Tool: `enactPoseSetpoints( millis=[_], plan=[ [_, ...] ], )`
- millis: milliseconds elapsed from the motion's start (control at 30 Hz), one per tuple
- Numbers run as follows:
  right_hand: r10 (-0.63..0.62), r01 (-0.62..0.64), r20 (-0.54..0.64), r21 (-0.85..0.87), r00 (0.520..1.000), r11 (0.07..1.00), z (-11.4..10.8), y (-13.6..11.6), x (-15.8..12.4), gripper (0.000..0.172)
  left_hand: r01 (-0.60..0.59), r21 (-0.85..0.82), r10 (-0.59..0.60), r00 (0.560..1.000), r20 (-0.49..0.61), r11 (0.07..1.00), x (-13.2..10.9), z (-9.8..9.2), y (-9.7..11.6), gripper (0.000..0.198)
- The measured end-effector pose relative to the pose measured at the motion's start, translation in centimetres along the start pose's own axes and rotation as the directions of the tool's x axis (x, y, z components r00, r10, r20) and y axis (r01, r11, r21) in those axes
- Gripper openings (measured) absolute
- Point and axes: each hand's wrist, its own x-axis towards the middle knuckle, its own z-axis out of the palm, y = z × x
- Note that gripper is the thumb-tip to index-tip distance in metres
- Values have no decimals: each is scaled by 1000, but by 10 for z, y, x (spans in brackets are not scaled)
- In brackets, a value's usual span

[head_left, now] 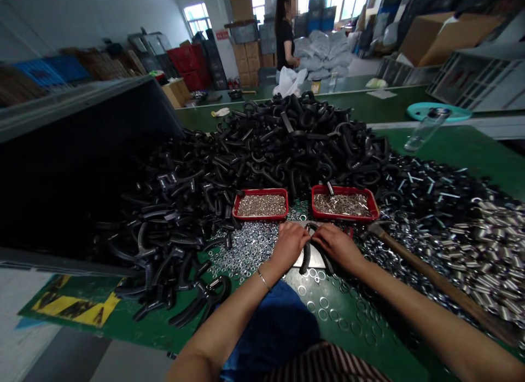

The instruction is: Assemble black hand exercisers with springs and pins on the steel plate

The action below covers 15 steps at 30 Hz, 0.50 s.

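Both my hands meet over a small metal plate [315,260] near the table's front edge. My left hand [289,245] pinches the upper left of a black curved, two-legged handle piece [305,259]. On its other side my right hand [337,245] grips the same piece, fingers bent and pressed together. The legs point down toward me, spread apart; my fingers hide its top. Just beyond stand two red trays: the left tray [261,218] holds tiny metal bits, the right tray [345,216] small metal pins. Loose metal rings [324,302] lie close to my wrists.
A large heap of black handle parts [287,141] rises behind the trays. Left is a tipped grey crate [82,264]. A wooden-handled hammer [426,270] lies by my right forearm, beside metal cylinders [488,256]. A clear bottle [426,131] lies farther back; a person [285,42] stands beyond.
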Motion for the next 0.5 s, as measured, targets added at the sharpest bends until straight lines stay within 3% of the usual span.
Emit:
enactPoseSetpoints(
  millis=[167,333,500],
  plan=[
    [-12,11,-6,-78,1000,997,1,-2,-4,23,-28,99,29,1000,-3,995,-3,7,-1,21],
    [12,-15,-24,-115,1000,993,8,-1,-6,23,-142,165,145,989,-6,976,-4,12,-2,20],
    [-3,-4,-39,-174,999,985,13,1,-6,20,-146,229,159,987,-39,962,-4,16,-4,18]
  ],
)
